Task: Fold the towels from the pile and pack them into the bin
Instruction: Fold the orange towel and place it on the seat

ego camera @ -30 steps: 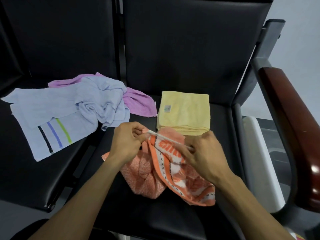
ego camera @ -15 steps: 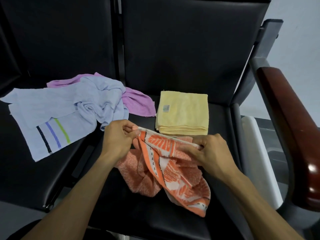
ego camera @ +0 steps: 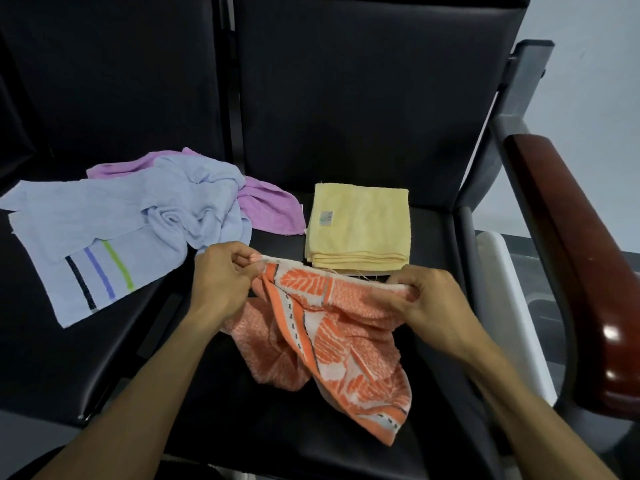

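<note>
An orange and white patterned towel (ego camera: 332,341) lies crumpled on the black seat in front of me. My left hand (ego camera: 221,278) pinches its top left corner. My right hand (ego camera: 426,303) pinches the top edge further right, so the edge stretches between both hands. A folded yellow towel (ego camera: 360,223) lies flat just behind them. To the left sits the pile: a light blue towel (ego camera: 138,223) with dark, blue and green stripes, rumpled over a purple towel (ego camera: 266,206).
The towels lie on black padded seats (ego camera: 104,358) with tall backrests. A dark red armrest (ego camera: 581,258) on a grey frame stands at the right. A white container edge (ego camera: 509,306) shows between seat and armrest.
My hands have moved apart along the orange towel's top edge, spreading it wider. More of the leaf pattern now shows.
</note>
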Available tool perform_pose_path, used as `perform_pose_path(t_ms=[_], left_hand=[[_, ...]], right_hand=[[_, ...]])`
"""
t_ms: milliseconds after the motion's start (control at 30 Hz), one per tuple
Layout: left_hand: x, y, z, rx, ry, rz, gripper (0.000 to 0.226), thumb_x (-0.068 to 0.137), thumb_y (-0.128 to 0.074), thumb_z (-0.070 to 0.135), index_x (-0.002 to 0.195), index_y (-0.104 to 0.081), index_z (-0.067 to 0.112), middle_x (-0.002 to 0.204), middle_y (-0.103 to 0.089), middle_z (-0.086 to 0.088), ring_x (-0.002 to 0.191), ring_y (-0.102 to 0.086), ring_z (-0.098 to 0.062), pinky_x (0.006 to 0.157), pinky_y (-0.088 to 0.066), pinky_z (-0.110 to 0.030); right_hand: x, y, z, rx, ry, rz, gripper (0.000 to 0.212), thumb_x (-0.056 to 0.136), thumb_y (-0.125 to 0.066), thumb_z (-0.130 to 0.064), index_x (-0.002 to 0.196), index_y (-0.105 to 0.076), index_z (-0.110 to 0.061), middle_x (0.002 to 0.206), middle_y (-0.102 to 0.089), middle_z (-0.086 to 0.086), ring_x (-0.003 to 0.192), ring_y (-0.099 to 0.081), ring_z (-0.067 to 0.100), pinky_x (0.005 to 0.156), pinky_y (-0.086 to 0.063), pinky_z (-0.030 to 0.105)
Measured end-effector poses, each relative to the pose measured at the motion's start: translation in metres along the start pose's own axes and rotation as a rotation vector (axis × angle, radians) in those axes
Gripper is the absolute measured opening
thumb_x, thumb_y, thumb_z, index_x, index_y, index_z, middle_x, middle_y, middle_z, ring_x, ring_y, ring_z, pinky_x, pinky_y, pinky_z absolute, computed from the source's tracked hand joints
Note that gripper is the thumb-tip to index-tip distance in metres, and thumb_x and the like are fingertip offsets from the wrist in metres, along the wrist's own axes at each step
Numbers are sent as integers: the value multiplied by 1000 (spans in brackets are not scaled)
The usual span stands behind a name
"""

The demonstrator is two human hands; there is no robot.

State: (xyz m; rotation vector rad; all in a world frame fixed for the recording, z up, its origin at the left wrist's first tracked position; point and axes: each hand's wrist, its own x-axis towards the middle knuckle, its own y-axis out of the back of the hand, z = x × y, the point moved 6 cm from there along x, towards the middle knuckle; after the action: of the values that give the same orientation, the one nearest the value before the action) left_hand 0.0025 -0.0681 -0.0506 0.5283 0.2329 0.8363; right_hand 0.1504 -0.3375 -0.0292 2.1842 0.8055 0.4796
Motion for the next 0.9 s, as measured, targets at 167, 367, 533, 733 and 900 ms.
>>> perform_pose_path(t_ms=[167, 367, 533, 733, 900], left_hand=[[0, 2, 0, 10, 3, 0, 10, 85, -77, 4, 82, -73, 13, 72, -68, -3, 66, -65, -16, 75, -60, -38], [-2, 2, 1, 14, 9, -12, 7, 86, -77, 5, 84, -73, 10, 74, -71, -5, 69, -69, -20, 73, -59, -34], [-3, 3, 0, 13, 34, -4, 12, 86, -76, 4, 80, -72, 13, 73, -70, -5, 66, -67, -17, 71, -60, -34], [-1, 6, -3, 27, 53, 17, 19, 85, -77, 3, 76, -70, 17, 73, -70, -3, 68, -67, -18, 73, -60, -35], [0, 7, -5, 16, 78, 34, 16, 84, -78, 3, 76, -70, 15, 74, -70, -3, 67, -66, -14, 73, -58, -31]], right_hand=[[-4, 4, 6, 101, 2, -100, 27, 86, -75, -39, 66, -67, -22, 77, -64, -9, 69, -62, 8, 67, -53, 40], [-8, 18, -13, 263, 114, 158, 62, 77, -84, -15, 55, -26, -18, 66, -39, -9, 67, -41, 11, 63, -34, 20], [-9, 15, -30, 808, 136, 38, 53, 85, -73, -5, 52, -33, -18, 62, -47, 2, 61, -44, 17, 62, -40, 23], [-8, 17, 0, 516, 29, -136, 27, 93, -64, -18, 67, -56, -16, 62, -52, -4, 58, -42, 15, 57, -37, 25], [-11, 22, 22, -1, -49, -25, 30, 84, -78, -34, 62, -61, -23, 59, -63, -10, 58, -58, 5, 55, -41, 23]])
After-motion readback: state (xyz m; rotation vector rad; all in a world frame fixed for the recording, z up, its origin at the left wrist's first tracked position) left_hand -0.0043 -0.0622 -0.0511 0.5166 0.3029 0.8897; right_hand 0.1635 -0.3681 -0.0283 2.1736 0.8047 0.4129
